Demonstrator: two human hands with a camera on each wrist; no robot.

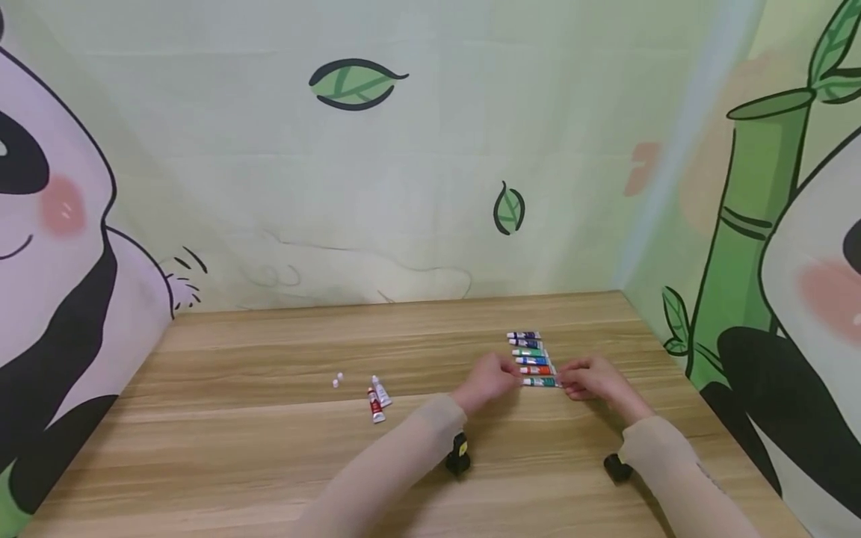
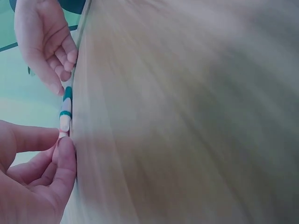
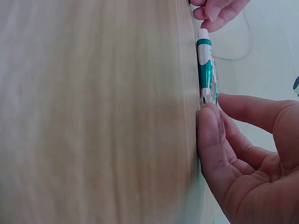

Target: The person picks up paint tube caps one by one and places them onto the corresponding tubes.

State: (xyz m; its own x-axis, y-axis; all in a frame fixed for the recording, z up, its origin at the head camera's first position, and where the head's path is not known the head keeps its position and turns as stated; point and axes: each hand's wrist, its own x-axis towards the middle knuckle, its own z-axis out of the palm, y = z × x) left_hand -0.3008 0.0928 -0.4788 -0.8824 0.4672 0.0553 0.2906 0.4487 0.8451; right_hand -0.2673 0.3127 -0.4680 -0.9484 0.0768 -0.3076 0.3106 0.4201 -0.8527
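A teal paint tube (image 1: pixel 540 382) lies at the near end of a column of small paint tubes on the table, its white cap pointing left. In the left wrist view, my left hand (image 1: pixel 489 382) brings thumb and index together at that cap. At the opposite end, my right hand (image 1: pixel 596 379) pinches the flat tail of the teal tube (image 3: pixel 206 70) between thumb and index. Just behind it lies an orange-red tube (image 1: pixel 536 370), followed by a blue tube (image 1: pixel 532 361), a green tube (image 1: pixel 528 353) and two dark tubes at the far end.
To the left, a red paint tube (image 1: pixel 375 405) and a white tube (image 1: pixel 381 391) lie side by side, slanted. Beyond them sit small white pieces (image 1: pixel 335 383). A printed backdrop (image 1: pixel 417 172) rises behind the wooden table (image 1: pixel 222 448) and along its sides.
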